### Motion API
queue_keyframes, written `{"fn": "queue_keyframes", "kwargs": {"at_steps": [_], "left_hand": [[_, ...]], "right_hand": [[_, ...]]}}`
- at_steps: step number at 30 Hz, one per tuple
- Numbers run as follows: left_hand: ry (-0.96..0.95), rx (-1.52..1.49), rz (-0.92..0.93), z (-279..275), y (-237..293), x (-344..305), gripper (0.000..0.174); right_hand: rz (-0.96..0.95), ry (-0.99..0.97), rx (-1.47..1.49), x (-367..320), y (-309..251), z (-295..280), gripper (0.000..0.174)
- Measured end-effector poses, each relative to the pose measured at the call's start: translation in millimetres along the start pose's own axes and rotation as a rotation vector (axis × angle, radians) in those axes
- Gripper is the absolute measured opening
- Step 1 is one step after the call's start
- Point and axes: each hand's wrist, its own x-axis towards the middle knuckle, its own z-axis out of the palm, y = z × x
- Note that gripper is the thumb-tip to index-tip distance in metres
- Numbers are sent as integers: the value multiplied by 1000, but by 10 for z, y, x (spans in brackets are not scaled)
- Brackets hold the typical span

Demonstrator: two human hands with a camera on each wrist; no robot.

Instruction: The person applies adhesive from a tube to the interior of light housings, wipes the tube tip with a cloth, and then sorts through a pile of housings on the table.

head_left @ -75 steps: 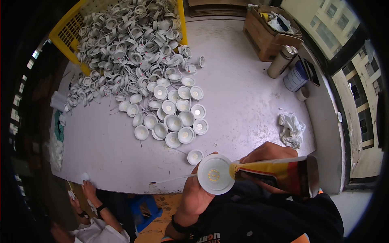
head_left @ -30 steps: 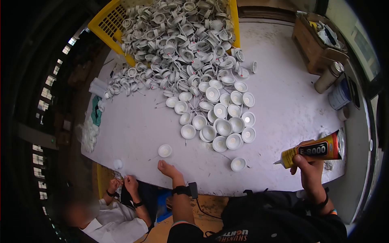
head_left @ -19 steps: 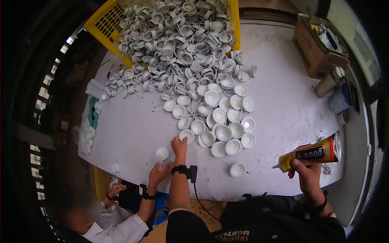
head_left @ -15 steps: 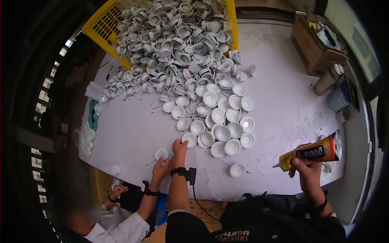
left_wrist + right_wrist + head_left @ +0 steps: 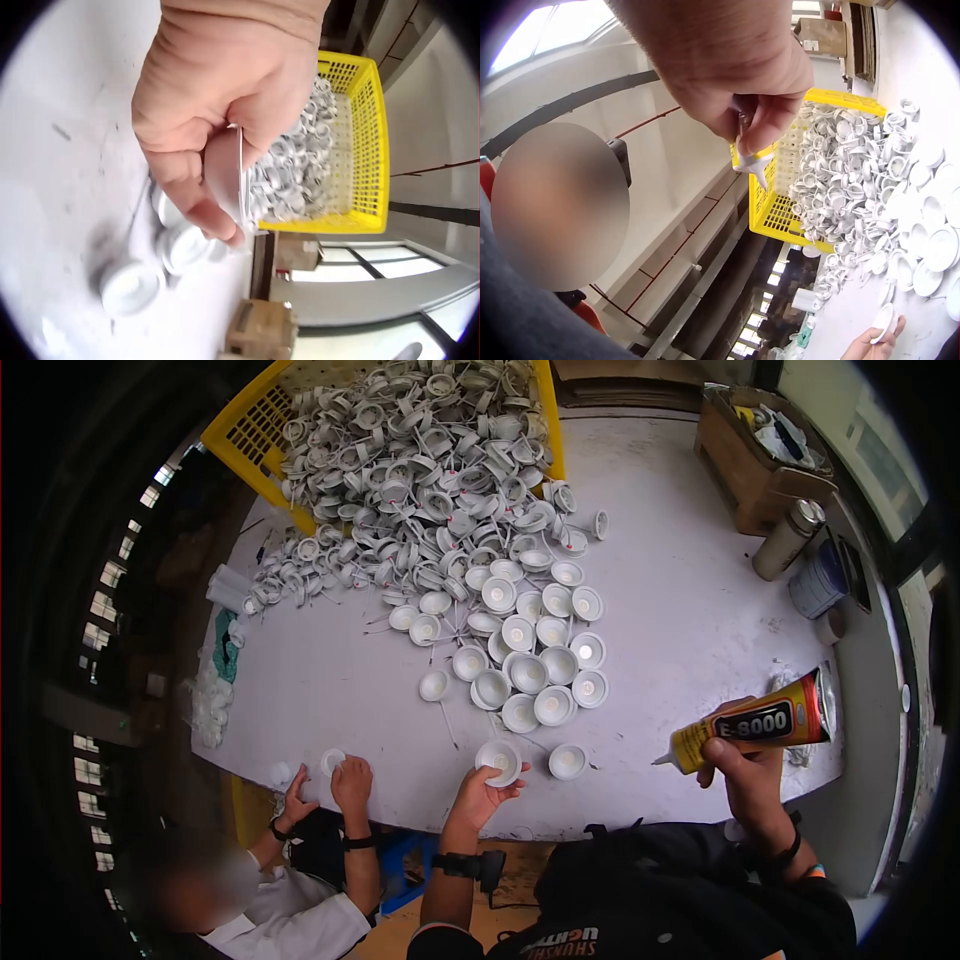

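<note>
My left hand (image 5: 478, 800) holds a white downlight cup (image 5: 498, 763) near the table's front edge, thumb over its rim and fingers beneath. The left wrist view shows the same cup (image 5: 223, 169) edge-on in the curled fingers. To the right, my right hand (image 5: 752, 775) grips a yellow, black and red E-8000 glue tube (image 5: 755, 725), its thin nozzle pointing left. In the right wrist view most of the tube is hidden behind the hand, but its pale nozzle (image 5: 759, 169) shows. A single downlight (image 5: 567, 761) lies just right of the held one.
Several downlights (image 5: 526, 673) lie face up beyond my left hand, before a heap spilling from a yellow basket (image 5: 240, 445). At left, another person's hand (image 5: 351, 788) is at a white downlight (image 5: 332, 762). Right are a cardboard box (image 5: 760, 470), flask (image 5: 790, 540) and blue-white can (image 5: 818, 580).
My left hand left one downlight at the left, took another from the group's edge and drew it back. The other person moved the first leftward. My right hand still holds the glue tube.
</note>
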Motion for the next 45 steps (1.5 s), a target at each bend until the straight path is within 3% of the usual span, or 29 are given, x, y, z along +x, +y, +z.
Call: {"fn": "queue_keyframes", "kwargs": {"at_steps": [3,5,8,11,12,14,16,19,22,24,40,45], "left_hand": [[-135,-27,62,493,-97,-215,49],[-390,-147,180,888,-68,-386,49],[-603,-384,115,1328,-8,-529,55],[-523,-371,37,1572,-38,-611,60],[-636,-396,28,1601,-67,-603,59],[-686,-426,1,1690,-135,-631,59],[-797,-473,-55,1726,-160,-633,57],[-656,-388,-27,1739,-186,-689,57],[-614,-349,1,1762,-172,-730,55],[-621,-370,19,1767,-176,-740,55],[-658,-359,45,1773,-134,-766,63],[-670,-355,59,1784,-115,-773,63]], "right_hand": [[11,-55,37,-80,-67,-11,22],[-6,-93,66,-122,-102,-23,22],[-1,-114,44,-187,-196,-7,24],[-33,-180,22,-202,-279,4,26],[-54,-205,-9,-201,-295,19,26],[-69,-301,-58,-184,-314,-6,26],[-118,-244,-56,-191,-281,73,28],[-171,-197,-73,-167,-245,60,32],[-185,-309,-182,-140,-218,8,32],[-244,-214,-168,-162,-230,76,30],[-307,-275,-349,-162,-232,82,26],[-239,-273,-347,-182,-236,91,24]]}}
